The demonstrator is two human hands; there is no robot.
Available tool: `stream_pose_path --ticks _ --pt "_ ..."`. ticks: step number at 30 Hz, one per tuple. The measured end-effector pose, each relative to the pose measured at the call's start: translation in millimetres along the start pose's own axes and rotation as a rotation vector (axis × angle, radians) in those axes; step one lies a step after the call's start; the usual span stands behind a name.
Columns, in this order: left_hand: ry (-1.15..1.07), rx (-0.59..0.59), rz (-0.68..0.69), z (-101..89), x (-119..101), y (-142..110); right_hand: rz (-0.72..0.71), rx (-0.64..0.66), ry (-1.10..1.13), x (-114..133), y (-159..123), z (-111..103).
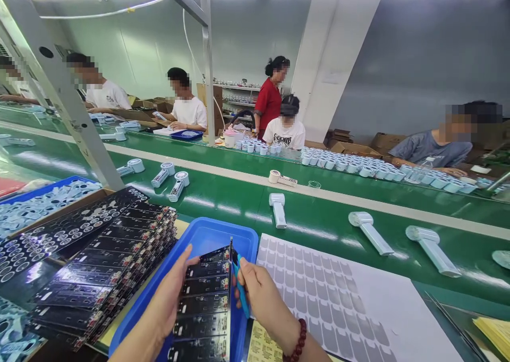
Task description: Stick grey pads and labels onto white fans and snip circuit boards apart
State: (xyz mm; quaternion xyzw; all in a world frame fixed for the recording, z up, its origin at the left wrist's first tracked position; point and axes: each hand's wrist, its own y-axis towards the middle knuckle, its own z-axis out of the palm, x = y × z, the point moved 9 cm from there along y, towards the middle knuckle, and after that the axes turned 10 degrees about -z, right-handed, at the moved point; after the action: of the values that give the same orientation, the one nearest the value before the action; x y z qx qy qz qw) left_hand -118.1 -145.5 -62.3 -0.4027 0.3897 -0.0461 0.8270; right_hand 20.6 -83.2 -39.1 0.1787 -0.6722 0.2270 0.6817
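My left hand grips the left edge of a black circuit board panel, which is divided into several strips with small parts along the right side. Held tilted, the panel is over a blue plastic tray. My right hand, with a dark red bead bracelet at the wrist, is closed around a blue-handled tool at the panel's right edge. The tool's working end is mostly hidden, so its kind cannot be told. Left of the tray, a tall stack of similar black panels leans on the bench.
A sheet of grey stickers lies right of the tray, with tweezers beyond. Light-blue handheld housings rest on the green conveyor. A metal post slants at left. Several people sit across the line.
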Motion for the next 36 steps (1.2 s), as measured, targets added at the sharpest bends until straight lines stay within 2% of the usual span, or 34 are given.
stream_pose_path --ticks 5,9,12,14,16,18,21,22,24,26,29,33,36 --pt "0.228 0.01 0.168 -3.7 -14 -7 0.003 0.031 -0.118 5 -3 -2" --pt "0.216 -0.025 0.238 -11.9 -14 -6 -0.04 0.113 -0.247 19 -18 -4" --pt "0.171 -0.068 0.269 -17.4 -15 -8 -0.107 0.103 -0.357 28 -29 -7" --pt "0.125 -0.055 0.246 -15.0 -12 -9 -0.085 0.081 -0.308 24 -31 -4" --pt "0.066 -0.034 0.185 -9.4 -5 -11 0.014 0.075 -0.13 11 -30 4" --pt "0.027 -0.013 0.072 -2.3 6 -11 0.106 0.082 0.051 -1 -27 14" --pt "0.021 -0.045 -0.074 0.1 18 -13 0.126 0.075 0.111 -8 -17 21" --pt "0.027 -0.083 -0.059 -3.4 15 -14 0.122 0.066 0.105 -9 -13 21" --pt "0.055 -0.152 0.07 -11.9 1 -18 0.104 0.044 0.062 -8 -8 15" --pt "0.121 -0.118 0.167 -12.2 -9 -19 0.08 0.037 -0.005 -5 -7 8" --pt "0.209 -0.02 0.177 -8.8 -7 -16 0.035 0.075 -0.114 3 -12 1" --pt "0.203 -0.07 0.239 -16.4 -9 -18 -0.036 0.109 -0.205 16 -28 -2" --pt "0.118 -0.053 0.225 -14.0 -4 -21 -0.013 0.104 -0.154 14 -33 2"
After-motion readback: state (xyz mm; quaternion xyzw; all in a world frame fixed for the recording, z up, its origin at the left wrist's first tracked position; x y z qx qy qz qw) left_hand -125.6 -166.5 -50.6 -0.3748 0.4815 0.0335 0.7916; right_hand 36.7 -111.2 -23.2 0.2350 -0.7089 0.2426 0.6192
